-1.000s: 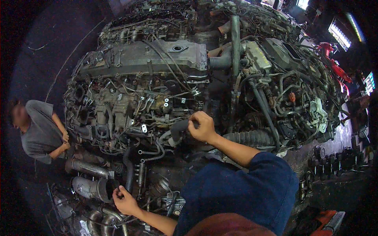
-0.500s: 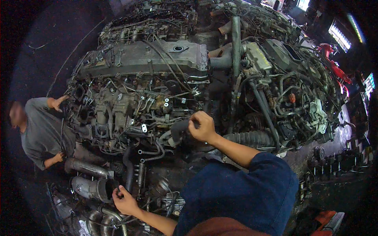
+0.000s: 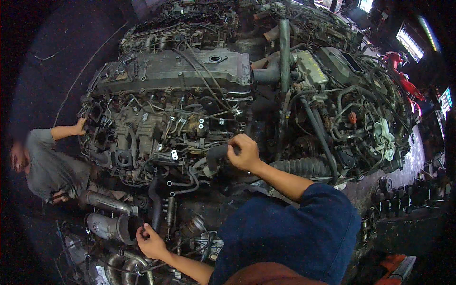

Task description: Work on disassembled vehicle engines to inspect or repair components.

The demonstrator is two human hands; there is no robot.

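My right hand [image 3: 242,151] grips a short black bent rubber hose [image 3: 217,157] at the lower middle of a greasy engine [image 3: 147,133] with a long grey cover [image 3: 171,71]. Thin metal lines and fittings surround it. My left hand [image 3: 150,242] has its fingers curled beside the open dark end of a metal canister pipe [image 3: 107,225], low on the left; what they hold, if anything, is hidden. A long black hose [image 3: 154,202] runs just above that hand.
A co-worker [image 3: 52,166] in a grey shirt is at the left, one hand on the engine's end. A second engine [image 3: 361,123] with a ribbed hose [image 3: 299,168] stands right, more machinery behind. Red parts [image 3: 408,80] and dark components [image 3: 403,197] lie along the right.
The co-worker's upper arm has risen to the engine's left end, and a rod seen in that person's hands half a second ago is now hard to see. My hands have stayed still.
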